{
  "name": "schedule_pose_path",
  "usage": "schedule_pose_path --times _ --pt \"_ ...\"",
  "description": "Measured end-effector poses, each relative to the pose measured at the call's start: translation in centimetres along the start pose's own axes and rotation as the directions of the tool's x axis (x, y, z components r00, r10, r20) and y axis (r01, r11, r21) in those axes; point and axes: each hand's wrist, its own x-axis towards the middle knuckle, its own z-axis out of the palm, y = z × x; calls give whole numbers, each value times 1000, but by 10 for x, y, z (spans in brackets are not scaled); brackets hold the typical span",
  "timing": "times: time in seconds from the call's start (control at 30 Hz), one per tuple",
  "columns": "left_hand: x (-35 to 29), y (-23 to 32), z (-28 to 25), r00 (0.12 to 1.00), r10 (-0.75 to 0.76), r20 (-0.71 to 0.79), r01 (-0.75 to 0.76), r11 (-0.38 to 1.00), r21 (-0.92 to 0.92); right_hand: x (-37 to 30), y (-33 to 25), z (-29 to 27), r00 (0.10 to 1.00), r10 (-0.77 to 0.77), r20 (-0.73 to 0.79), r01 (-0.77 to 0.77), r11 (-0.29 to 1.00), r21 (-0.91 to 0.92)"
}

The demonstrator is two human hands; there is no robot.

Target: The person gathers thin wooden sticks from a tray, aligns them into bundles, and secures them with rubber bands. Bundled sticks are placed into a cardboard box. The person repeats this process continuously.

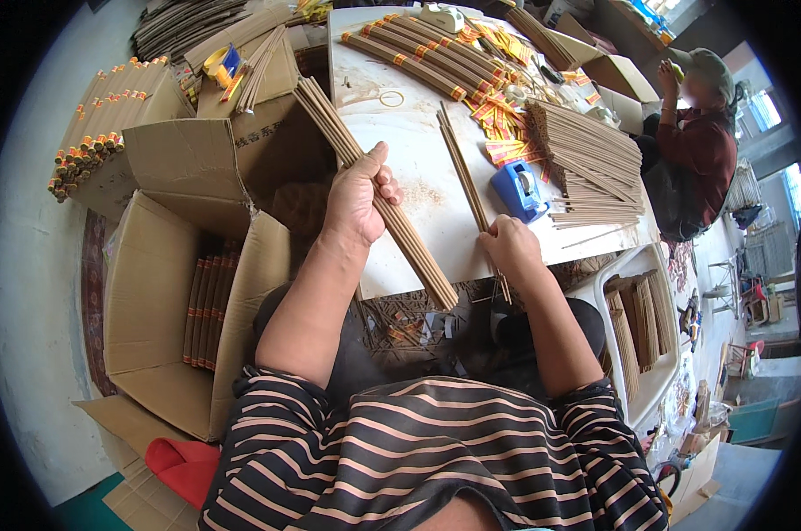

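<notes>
head view: the bundle of brown sticks [414, 241] slants across mid-frame, the left hand [361, 193] closed round it, probably to keep it tight; the right hand [513, 246] pinches a few loose sticks [466, 177]. the blue tape dispenser [519, 192], right of centre, seems placed for easy reach on the speckled white table [409, 133]. upper right, a co-worker [706, 150] sits.

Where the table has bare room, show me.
On the table, between the stick bundle in the left hand and the sticks in the right hand, dust aside. Crowded: far edge, with wrapped bundles; right side, with labels, tape dispenser, stick pile.
</notes>
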Motion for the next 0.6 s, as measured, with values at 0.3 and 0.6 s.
schedule_pose_path --times 0.3,0.6 --pt "1 -1 -4 999 -44 -11 44 999 -21 22 -5 -3 994 32 102 -17 990 -138" --pt "1 -1 -6 999 -48 -8 48 997 -54 25 -6 0 992 38 123 -28 996 -80"
